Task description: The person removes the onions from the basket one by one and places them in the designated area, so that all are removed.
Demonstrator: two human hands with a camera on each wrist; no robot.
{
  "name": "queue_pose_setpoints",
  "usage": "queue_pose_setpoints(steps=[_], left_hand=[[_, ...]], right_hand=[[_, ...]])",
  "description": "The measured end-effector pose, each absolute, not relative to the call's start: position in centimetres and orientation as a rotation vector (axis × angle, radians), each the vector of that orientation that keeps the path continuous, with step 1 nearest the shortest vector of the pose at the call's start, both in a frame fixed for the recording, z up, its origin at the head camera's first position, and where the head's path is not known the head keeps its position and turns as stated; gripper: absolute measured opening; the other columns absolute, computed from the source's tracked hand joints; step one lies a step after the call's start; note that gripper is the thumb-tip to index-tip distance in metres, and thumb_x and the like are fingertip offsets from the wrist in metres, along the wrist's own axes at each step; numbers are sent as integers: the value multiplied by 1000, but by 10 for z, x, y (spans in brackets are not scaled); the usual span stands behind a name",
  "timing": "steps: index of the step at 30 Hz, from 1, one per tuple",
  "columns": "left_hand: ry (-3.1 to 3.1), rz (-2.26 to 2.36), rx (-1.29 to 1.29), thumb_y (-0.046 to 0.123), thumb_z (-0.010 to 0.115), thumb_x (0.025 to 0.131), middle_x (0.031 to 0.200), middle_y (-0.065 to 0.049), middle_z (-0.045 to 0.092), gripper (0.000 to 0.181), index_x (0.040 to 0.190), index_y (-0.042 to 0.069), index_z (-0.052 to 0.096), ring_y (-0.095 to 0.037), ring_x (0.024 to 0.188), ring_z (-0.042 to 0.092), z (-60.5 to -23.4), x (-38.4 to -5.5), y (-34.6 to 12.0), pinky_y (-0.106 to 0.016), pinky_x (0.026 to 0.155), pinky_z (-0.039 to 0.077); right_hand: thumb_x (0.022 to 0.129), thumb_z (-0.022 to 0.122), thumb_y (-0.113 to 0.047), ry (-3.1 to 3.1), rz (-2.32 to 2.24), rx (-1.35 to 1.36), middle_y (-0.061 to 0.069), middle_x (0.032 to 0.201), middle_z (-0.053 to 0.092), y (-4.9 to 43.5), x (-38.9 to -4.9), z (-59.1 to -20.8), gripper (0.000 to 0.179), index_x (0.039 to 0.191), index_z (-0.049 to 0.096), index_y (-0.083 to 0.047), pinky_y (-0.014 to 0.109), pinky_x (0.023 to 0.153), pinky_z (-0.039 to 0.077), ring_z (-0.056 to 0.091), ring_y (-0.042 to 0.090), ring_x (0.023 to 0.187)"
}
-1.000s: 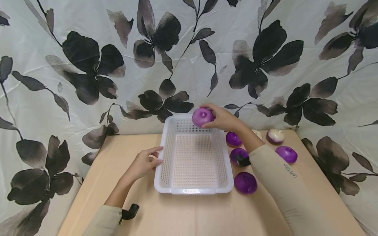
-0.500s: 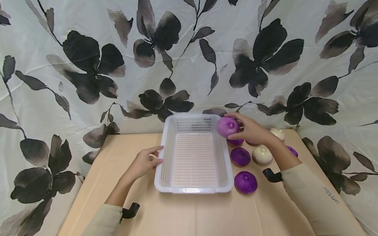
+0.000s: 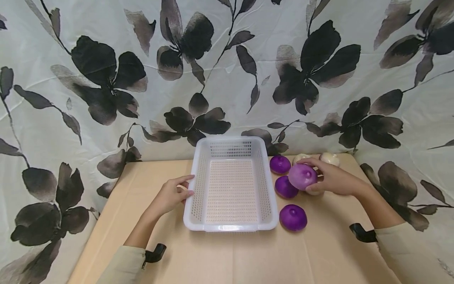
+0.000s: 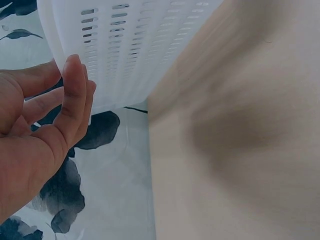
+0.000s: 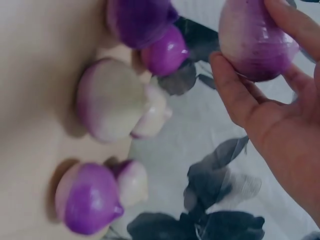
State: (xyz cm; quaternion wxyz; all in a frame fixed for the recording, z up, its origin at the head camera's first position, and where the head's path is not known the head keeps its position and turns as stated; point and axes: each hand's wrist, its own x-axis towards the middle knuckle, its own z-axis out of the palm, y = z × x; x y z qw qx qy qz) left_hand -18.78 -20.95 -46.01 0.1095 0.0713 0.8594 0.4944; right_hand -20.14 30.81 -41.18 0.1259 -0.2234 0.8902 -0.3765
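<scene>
My left hand [image 3: 172,195] pinches the left rim of a white perforated plastic basket [image 3: 230,228]; in the left wrist view its fingers [image 4: 75,95] lie against the outer wall. The floor of the basket is bare. My right hand [image 3: 331,177] holds a purple-and-white turnip [image 3: 302,176] above the table, right of the basket, its thumb and fingers around the sides. The right wrist view shows that held turnip [image 5: 255,42] at the top, cut off by the frame edge. Three purple turnips, one of them the front turnip [image 3: 293,217], line the basket's right side.
Paler turnips lie behind the right hand, one at the back [image 3: 330,158]; another is mostly hidden under the held one. The light wooden table [image 3: 213,256] ends at a flowered cloth [image 3: 227,86] hanging behind it.
My right hand has carried the turnip from above the basket's far right corner rightward and nearer, over the other turnips. The left hand and basket stay in place.
</scene>
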Motion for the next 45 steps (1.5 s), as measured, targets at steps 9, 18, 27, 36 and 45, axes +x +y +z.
queue_pose_setpoints(steps=[9,18,27,36,45], left_hand=[[2516,1453,197,-2,70,93,113,-22,61,60,149,-2,50,-19,75,70,-460,-188,-208,-39,65,65],[2533,1448,211,-3,70,93,113,-23,61,59,149,-3,50,-19,76,70,-456,-188,-208,-42,67,65],[2522,1454,208,-2,71,93,113,-22,61,60,149,-2,50,-19,75,70,-458,-189,-209,-41,66,65],[2521,1459,198,-3,71,93,113,-23,61,60,149,-2,50,-20,76,70,-458,-189,-209,-44,68,65],[2538,1431,196,-3,71,93,112,-22,61,59,149,-2,51,-19,76,70,-456,-188,-208,-39,66,65]], right_hand=[[85,85,-32,2530,-872,-712,15,140,57,341,-185,-421,72,145,51,-13,23,91,54,58,20,120],[85,83,-30,2411,-820,-695,16,140,56,361,-178,-440,73,147,50,-9,22,91,52,54,6,117],[83,81,-22,2321,-843,-698,23,141,52,369,-176,-460,72,145,49,-5,20,88,49,49,0,114],[81,82,-19,2327,-789,-641,24,143,51,364,-173,-468,72,145,50,-7,43,100,51,50,36,129],[81,83,-19,2340,-765,-639,25,146,49,363,-170,-472,77,148,47,-4,35,100,50,48,39,131]])
